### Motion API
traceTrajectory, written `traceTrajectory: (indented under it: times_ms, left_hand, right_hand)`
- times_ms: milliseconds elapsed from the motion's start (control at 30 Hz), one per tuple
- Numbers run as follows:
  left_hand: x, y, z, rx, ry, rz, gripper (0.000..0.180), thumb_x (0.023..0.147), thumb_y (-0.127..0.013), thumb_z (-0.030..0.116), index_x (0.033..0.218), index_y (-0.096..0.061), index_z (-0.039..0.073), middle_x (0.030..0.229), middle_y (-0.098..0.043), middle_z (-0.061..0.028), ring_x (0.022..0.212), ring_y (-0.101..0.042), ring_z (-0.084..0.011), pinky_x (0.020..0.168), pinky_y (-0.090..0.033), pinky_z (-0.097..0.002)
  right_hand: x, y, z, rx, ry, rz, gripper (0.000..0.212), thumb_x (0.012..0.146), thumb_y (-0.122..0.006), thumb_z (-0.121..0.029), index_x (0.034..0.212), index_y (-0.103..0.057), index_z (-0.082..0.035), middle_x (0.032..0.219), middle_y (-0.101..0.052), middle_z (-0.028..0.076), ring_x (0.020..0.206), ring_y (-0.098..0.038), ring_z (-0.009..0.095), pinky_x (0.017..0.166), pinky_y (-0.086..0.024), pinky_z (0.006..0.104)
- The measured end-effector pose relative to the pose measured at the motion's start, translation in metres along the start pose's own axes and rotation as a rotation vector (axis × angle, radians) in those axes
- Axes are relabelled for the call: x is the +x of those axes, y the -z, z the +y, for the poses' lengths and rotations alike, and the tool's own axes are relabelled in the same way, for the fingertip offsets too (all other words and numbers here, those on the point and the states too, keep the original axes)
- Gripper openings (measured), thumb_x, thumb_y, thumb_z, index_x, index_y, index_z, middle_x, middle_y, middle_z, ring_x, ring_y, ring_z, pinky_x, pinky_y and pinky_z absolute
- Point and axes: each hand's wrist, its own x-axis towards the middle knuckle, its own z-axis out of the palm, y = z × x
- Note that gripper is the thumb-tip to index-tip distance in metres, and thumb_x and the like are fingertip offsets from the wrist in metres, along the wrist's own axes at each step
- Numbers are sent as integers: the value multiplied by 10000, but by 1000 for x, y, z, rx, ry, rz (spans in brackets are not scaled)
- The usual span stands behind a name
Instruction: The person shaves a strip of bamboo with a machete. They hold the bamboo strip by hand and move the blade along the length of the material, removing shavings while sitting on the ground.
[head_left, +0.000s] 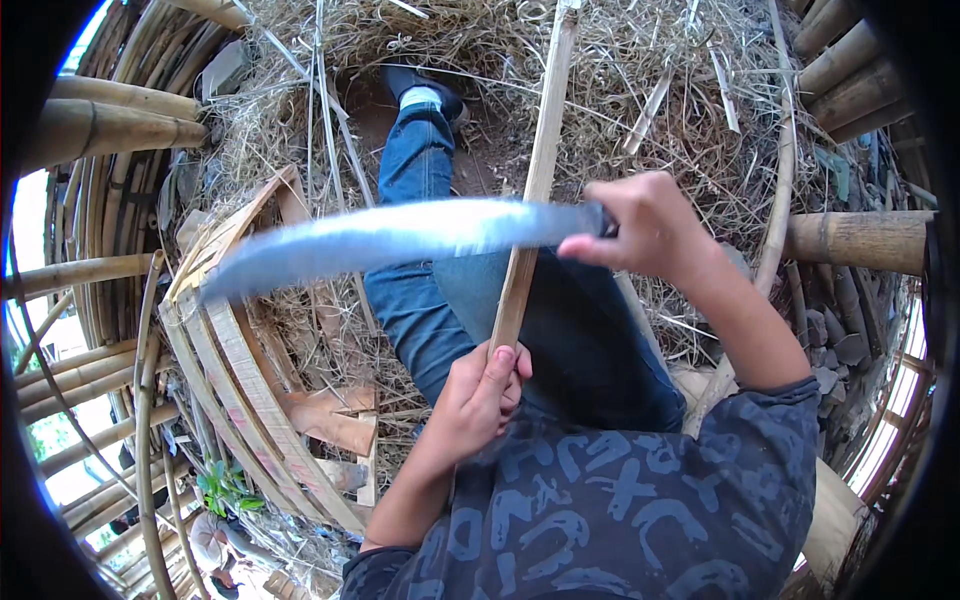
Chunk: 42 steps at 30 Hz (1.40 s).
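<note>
My left hand is closed round the near end of a long, split bamboo strip, which runs away from me over my lap to the top of the view. In my right hand is the dark handle of a machete. Its broad, slightly curved blade points left and crosses above the strip, a little blurred by motion. Whether the edge touches the strip I cannot tell. A dark cloth or pad lies over my thigh beneath the strip.
Straw-like shavings cover the ground around my outstretched leg. To the left stands a slatted wooden pallet. Thick bamboo poles jut in from the left and right. A person is partly visible at the lower left.
</note>
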Motion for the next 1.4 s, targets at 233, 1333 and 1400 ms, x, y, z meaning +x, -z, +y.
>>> traceTrajectory:
  times_ms: [233,1333,1400]
  left_hand:
    - [8,8,-4,-139,95,-143,460,1026,-304,420,945,-463,-4,528,-305,51,391,-243,-31,349,-187,-207]
    - [10,4,-11,-475,117,-250,338,1023,-322,401,856,-363,109,511,-252,40,379,-198,-49,317,-158,-207]
    - [10,3,-10,-518,142,-275,334,1024,-326,394,860,-363,105,511,-252,41,382,-198,-48,322,-165,-206]
  right_hand:
    - [1,-6,11,63,79,24,643,672,-671,-693,619,-551,-64,514,-546,98,484,-598,286,467,-480,364]
    - [38,-1,88,-165,93,222,687,764,-516,-762,589,-551,-99,493,-559,58,462,-615,214,440,-495,341]
    - [35,-7,81,-160,84,207,681,758,-535,-752,590,-543,-93,492,-551,68,461,-607,231,444,-492,343]
